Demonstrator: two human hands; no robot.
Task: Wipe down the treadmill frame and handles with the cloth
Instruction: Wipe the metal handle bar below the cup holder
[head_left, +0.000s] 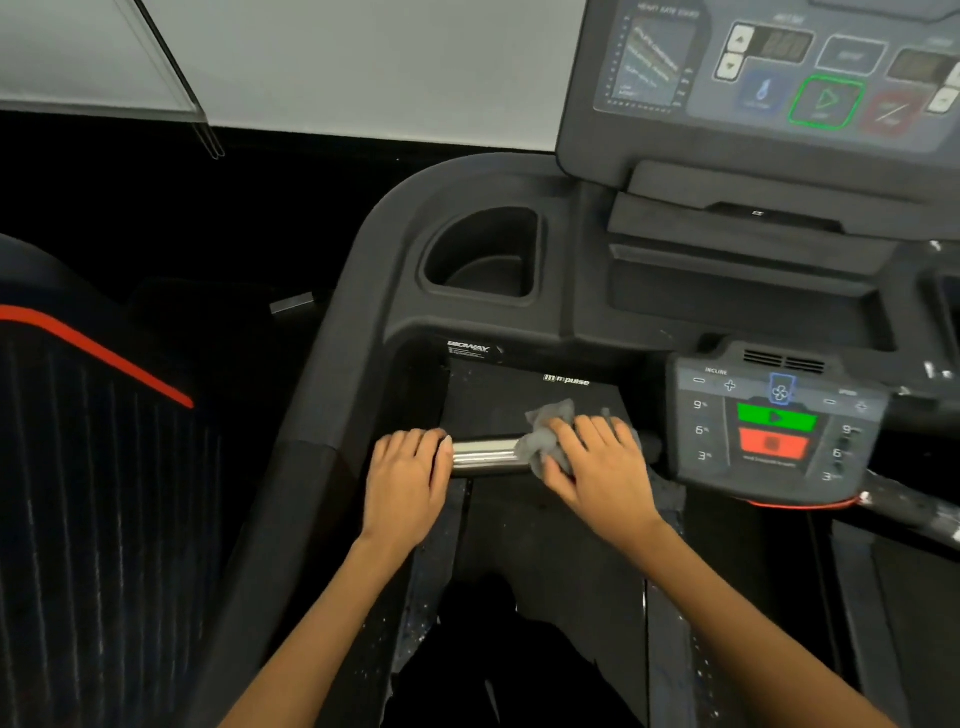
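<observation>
Our right hand (592, 457) bunches the cloth (545, 436) around the bar (485, 456), fingers curled over both; just left of the cloth, our left hand (410, 467) wraps the bar's other end. The cloth looks soft and light, so we judge a whole-palm grip suits it; the steel looks slick. Beyond the bar, the cup well (483, 254) seems empty, though it is dark inside.

Both hands crowd the chrome handle (485, 456): the left hand (408, 480) covers its outer end, the right hand (597, 467) and cloth (548, 439) its inner end, leaving a short bare stretch between. The control pad (774, 431) blocks the right; the frame arm (332, 395) (curving upward) walls the left.
</observation>
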